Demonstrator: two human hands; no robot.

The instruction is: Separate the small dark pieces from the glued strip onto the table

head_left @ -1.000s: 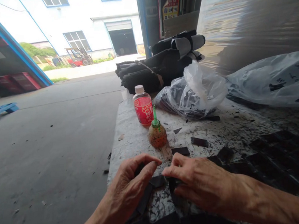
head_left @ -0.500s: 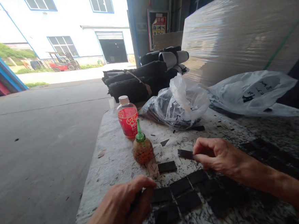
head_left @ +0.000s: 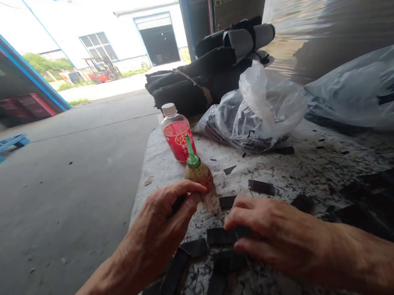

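Note:
My left hand (head_left: 165, 217) is closed in a pinch just in front of the round glue bottle (head_left: 199, 173) with the green nozzle. Something dark shows between its thumb and fingers, too hidden to name. Over the flat black pieces (head_left: 220, 236) hangs my right hand (head_left: 272, 229), thumb and fingers apart around some of them, slightly blurred. Behind its knuckles a black strip (head_left: 261, 187) lies loose, and another black piece (head_left: 226, 202) is partly covered by its fingertips. More black pieces (head_left: 176, 274) lie scattered below my hands.
A red-labelled drink bottle (head_left: 177, 135) stands behind the glue bottle. Clear plastic bags (head_left: 253, 115) and rolled black sheets (head_left: 187, 90) sit at the back of the littered white tabletop (head_left: 143, 193). Dark pieces (head_left: 379, 196) cover the right side. Concrete floor (head_left: 90, 180) lies left.
My right hand has let go of the black strip and come nearer, over the pieces. My left hand has risen toward the glue bottle. The view has shifted and tilted; some pieces lie differently.

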